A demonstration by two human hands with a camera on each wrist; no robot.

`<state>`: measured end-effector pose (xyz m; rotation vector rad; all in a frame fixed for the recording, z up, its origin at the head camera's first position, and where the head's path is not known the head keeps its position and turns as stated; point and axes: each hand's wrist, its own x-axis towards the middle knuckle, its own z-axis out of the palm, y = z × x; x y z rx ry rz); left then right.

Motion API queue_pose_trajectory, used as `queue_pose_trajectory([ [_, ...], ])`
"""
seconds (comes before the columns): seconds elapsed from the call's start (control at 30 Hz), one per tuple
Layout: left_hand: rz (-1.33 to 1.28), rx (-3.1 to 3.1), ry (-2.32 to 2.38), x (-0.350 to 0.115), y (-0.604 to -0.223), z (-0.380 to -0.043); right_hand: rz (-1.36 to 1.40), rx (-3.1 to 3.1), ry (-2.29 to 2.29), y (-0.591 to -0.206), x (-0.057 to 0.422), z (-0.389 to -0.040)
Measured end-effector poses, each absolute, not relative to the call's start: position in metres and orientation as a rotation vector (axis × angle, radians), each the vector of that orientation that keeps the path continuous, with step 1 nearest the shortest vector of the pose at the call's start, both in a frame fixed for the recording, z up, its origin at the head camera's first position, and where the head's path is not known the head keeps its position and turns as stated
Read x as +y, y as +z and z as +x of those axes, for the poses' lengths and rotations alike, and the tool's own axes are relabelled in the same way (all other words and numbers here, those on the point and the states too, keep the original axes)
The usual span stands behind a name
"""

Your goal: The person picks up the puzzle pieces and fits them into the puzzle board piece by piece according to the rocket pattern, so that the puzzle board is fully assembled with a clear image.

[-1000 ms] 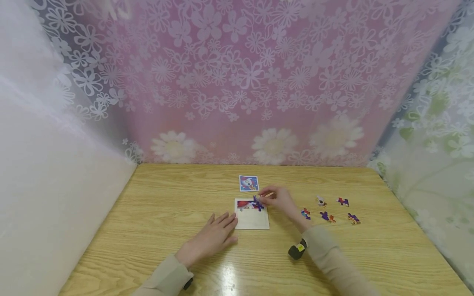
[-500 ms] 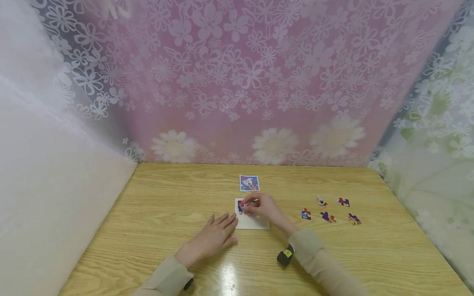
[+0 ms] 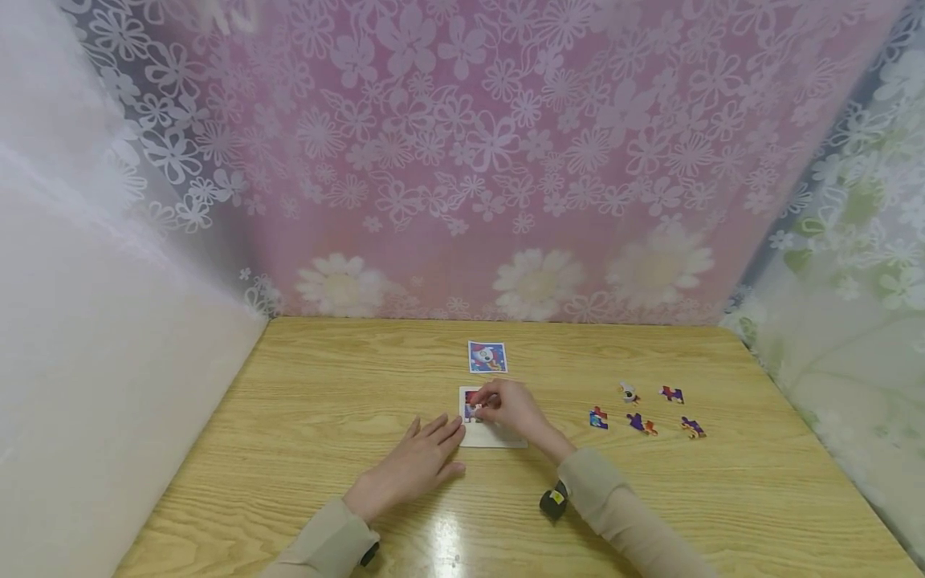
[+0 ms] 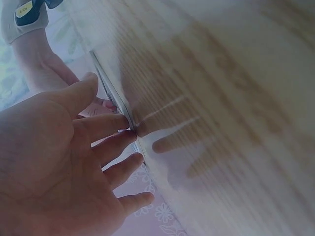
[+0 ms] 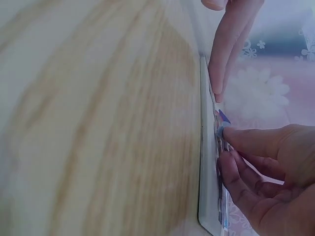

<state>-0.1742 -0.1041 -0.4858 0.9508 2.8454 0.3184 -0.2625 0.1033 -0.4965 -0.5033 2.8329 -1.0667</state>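
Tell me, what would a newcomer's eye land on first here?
Probably the pink flowered backdrop, filling the space behind the wooden table. Next come the two hands near the table's middle: the right hand pinches a puzzle piece over a white board, while the left hand rests at its left edge. Colourful loose pieces lie off to the right.

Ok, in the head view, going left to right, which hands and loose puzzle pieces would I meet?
Left hand → right hand → teal-and-red piece → white piece with a dark spot → red-and-purple piece → mostly purple piece.
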Motion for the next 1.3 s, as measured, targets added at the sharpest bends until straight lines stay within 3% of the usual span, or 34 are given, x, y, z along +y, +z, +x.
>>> queue_pose_trajectory([
  [0.7,0.942,2.856,0.301,-0.103,-0.484,-0.173,-0.559,2.858,-1.103,-0.494,0.107,-0.257],
  [1.0,0.951,2.852,0.332,-0.103,-0.481,-0.171,-0.435,2.69,-1.473,-0.494,0.134,-0.262],
  [1.3,0.939,2.848,0.327,-0.102,-0.484,-0.171,-0.42,2.724,-1.566,-0.495,0.167,-0.266],
])
